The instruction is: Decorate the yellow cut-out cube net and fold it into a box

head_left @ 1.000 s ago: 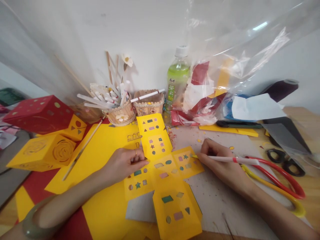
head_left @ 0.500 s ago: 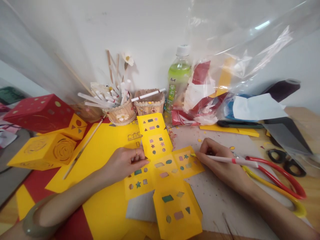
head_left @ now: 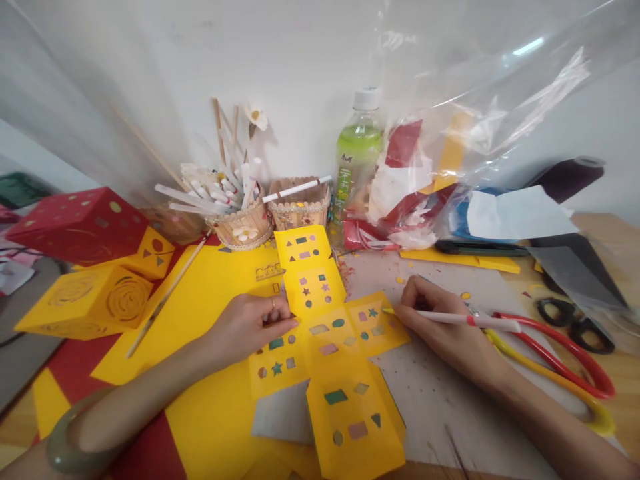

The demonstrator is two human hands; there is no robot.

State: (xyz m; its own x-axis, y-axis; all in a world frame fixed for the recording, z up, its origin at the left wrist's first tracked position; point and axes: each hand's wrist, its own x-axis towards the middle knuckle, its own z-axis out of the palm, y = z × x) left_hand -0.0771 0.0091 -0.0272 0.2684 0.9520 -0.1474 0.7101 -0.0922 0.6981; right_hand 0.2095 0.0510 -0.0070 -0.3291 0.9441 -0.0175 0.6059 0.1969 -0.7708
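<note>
A cross-shaped yellow card box net (head_left: pixel 323 360) lies flat before me, its panels pierced with small stars, rectangles, circles and other shapes backed in green, pink and pale colours. My left hand (head_left: pixel 257 327) rests at its left side, thumb and forefinger closed together at the edge of the card. In my right hand (head_left: pixel 435 313) is a slim white pen (head_left: pixel 460 320) with a red band, held in a writing grip. The pen's yellow tip is at the right-hand panel, close to its right edge.
Yellow sheets (head_left: pixel 210 413) spread beneath my left arm. Decorated yellow (head_left: pixel 90 300) and red boxes (head_left: pixel 80 227) stand at left. Behind are a pen basket (head_left: pixel 245 223), a green drink bottle (head_left: pixel 357 150) and a bag of scraps (head_left: pixel 405 193). Red-and-yellow-handled scissors or pliers (head_left: pixel 555 360) lie right.
The view has shifted very slightly. Both hands, the pen and the yellow card look the same as before.
</note>
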